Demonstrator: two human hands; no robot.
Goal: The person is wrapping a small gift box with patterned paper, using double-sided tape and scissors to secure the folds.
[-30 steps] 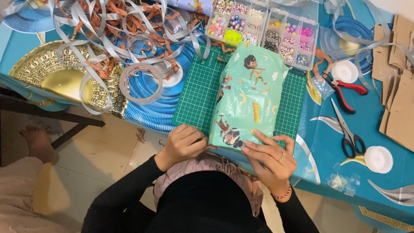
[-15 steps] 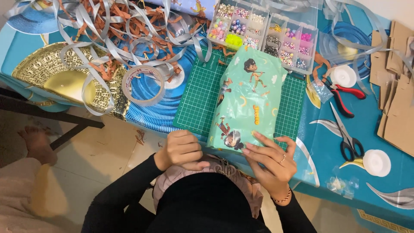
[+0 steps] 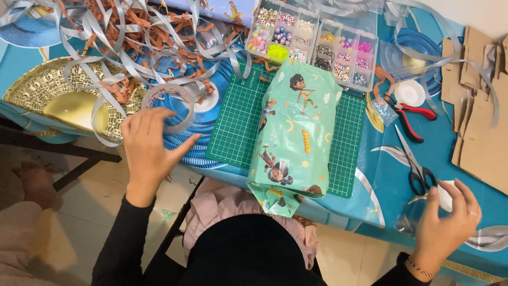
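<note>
We cannot make out the far edge of the desk [image 3: 407,159], which the frame cuts off, and its blue patterned cloth is largely buried under a tangle of silver and copper ribbons [image 3: 121,37]. The brown cardboard pieces [image 3: 479,132] at the right edge run out of view. The small white round object [image 3: 445,197] at the near right edge is mostly covered by the right hand [image 3: 447,222], so we cannot tell what it is.

We see a glossy mint-green gift bag printed with cartoon figures [image 3: 293,135] lying flat on a dark green gridded cutting mat [image 3: 235,127]; its lower end overhangs the near edge of the desk. Beyond the mat stand two clear plastic compartment boxes of coloured beads [image 3: 312,45]. A gold embossed paper plate [image 3: 53,98] sits at the left edge, partly under ribbon. Red-handled pliers [image 3: 410,119] and black-handled scissors [image 3: 415,164] lie toward the right side.

The left hand [image 3: 148,148] is spread wide, fingers extended, its fingertips [image 3: 168,112] touching a clear ring-shaped roll of adhesive tape [image 3: 169,106] that rests near the near-left edge, beside the mat. The right hand is half curled, thumb and fingers closing around the white round object just beside the scissor handles.
</note>
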